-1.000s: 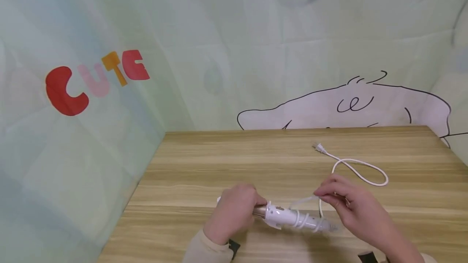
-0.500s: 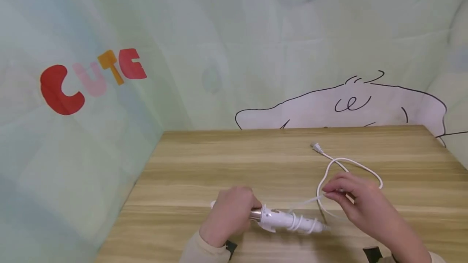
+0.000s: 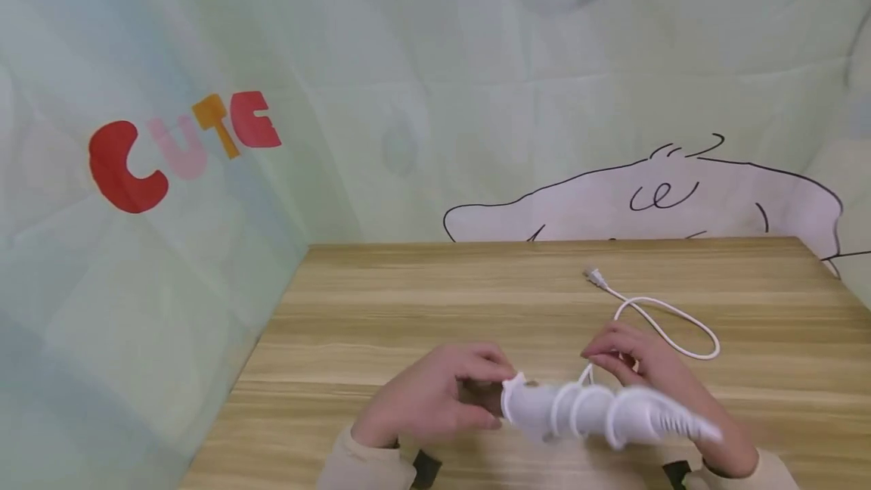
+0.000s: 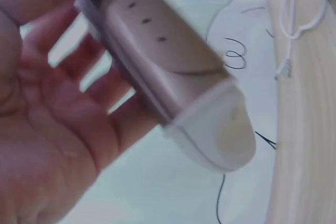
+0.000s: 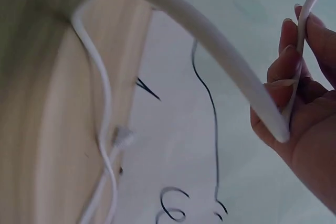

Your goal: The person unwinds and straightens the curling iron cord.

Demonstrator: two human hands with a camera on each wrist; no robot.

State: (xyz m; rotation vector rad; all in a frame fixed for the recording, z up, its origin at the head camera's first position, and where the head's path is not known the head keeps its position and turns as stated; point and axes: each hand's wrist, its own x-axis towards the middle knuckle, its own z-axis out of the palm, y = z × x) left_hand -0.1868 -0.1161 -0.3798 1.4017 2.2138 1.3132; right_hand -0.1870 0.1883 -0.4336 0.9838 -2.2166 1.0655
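A curling iron, its white handle (image 3: 534, 408) angled toward the right, is in my left hand (image 3: 441, 395) in the head view. Thumb and fingers hold it by the rose-brown barrel (image 4: 157, 51), which has a row of small holes and a white tip (image 4: 218, 129). Several turns of white power cord (image 3: 711, 335) circle the handle. My right hand (image 3: 636, 360) pinches the cord just above the handle. In the right wrist view the cord runs between thumb and fingers of the right hand (image 5: 310, 103), and a near stretch of it arcs across.
The plug (image 3: 595, 277) lies on the wooden table (image 3: 408, 301) toward the back, beside a loose loop of cord. Behind and to the left hangs a pale printed cloth (image 3: 381, 97) with coloured letters and a line drawing.
The curling iron has turned in the left hand, its handle end now larger and blurred in front of the right forearm. The left hand's fingers have spread somewhat. The right hand still pinches cord.
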